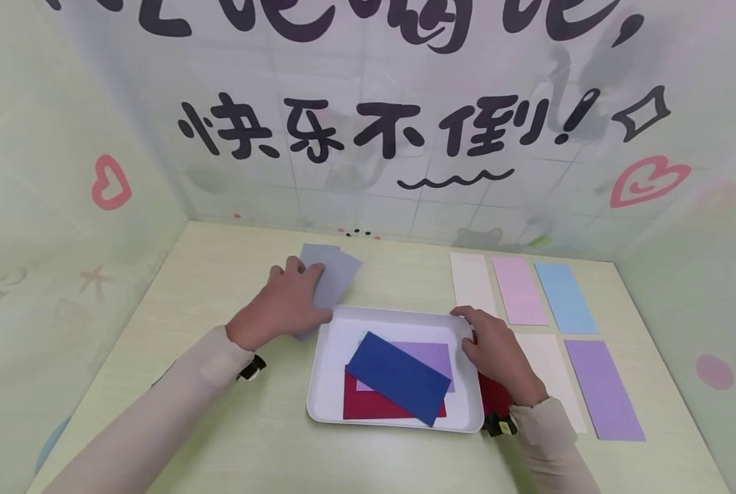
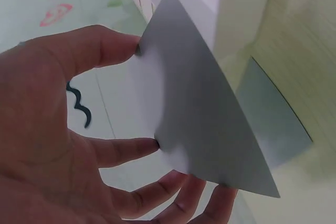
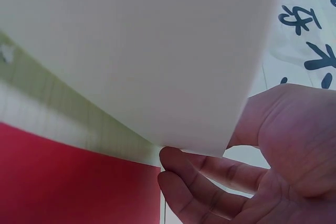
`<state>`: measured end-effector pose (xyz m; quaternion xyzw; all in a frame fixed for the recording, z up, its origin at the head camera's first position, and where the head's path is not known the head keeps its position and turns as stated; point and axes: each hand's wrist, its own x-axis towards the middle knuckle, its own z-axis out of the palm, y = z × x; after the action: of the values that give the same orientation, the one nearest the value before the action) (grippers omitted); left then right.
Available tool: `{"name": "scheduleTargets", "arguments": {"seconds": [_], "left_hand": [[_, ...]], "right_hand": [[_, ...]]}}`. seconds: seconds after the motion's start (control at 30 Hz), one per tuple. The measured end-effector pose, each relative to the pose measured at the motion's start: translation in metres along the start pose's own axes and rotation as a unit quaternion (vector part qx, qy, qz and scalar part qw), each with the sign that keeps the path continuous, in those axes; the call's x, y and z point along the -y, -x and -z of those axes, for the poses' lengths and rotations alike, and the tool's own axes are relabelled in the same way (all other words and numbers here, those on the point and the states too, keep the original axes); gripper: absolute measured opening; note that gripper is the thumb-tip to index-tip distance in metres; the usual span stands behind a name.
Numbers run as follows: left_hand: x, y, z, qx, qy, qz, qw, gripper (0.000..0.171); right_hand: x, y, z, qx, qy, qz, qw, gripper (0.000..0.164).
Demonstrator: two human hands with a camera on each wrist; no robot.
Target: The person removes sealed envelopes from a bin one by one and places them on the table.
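My left hand [image 1: 287,298] holds a grey card [image 2: 199,98] by its edges, thumb on one side and fingertips on the other. Beneath it, a second grey card [image 2: 273,114] lies on the table. At the far right corner of a white tray [image 1: 324,384], my right hand [image 1: 496,346] grips the rim, its fingertips visible against the tray in the right wrist view. Inside the tray a dark blue card [image 1: 398,377] lies slantwise over a light purple card [image 1: 432,357] and a red card [image 1: 374,405].
To the tray's right lie cards in rows: white [image 1: 471,278], pink [image 1: 520,291], light blue [image 1: 567,298], another white [image 1: 553,370] and purple [image 1: 605,391]. One more red card [image 3: 73,187] is partly hidden beside the tray. Printed curtains [image 1: 343,206] enclose the table's back and sides.
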<state>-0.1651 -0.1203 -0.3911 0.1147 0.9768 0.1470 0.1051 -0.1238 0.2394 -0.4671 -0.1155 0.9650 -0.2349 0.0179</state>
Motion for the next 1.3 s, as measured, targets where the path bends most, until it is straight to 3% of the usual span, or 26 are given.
{"name": "scheduleTargets", "arguments": {"seconds": [0.23,0.6,0.87,1.3], "left_hand": [[0.033,-0.015,0.000,0.005,0.006,0.043,0.9991,0.081],[0.077,-0.031,-0.004,-0.024,0.031,0.097,0.9945,0.077],[0.090,-0.039,-0.009,-0.020,0.041,0.129,0.9906,0.072],[0.097,-0.051,-0.022,-0.039,0.018,0.144,0.9886,0.063]], "right_hand": [[0.000,0.000,0.001,-0.001,-0.003,0.003,1.000,0.044],[-0.001,0.000,0.002,-0.004,0.001,0.006,1.000,0.044],[-0.002,-0.001,0.001,-0.002,0.002,0.003,1.000,0.044],[0.000,0.000,0.000,-0.003,0.004,-0.008,1.000,0.044]]}}
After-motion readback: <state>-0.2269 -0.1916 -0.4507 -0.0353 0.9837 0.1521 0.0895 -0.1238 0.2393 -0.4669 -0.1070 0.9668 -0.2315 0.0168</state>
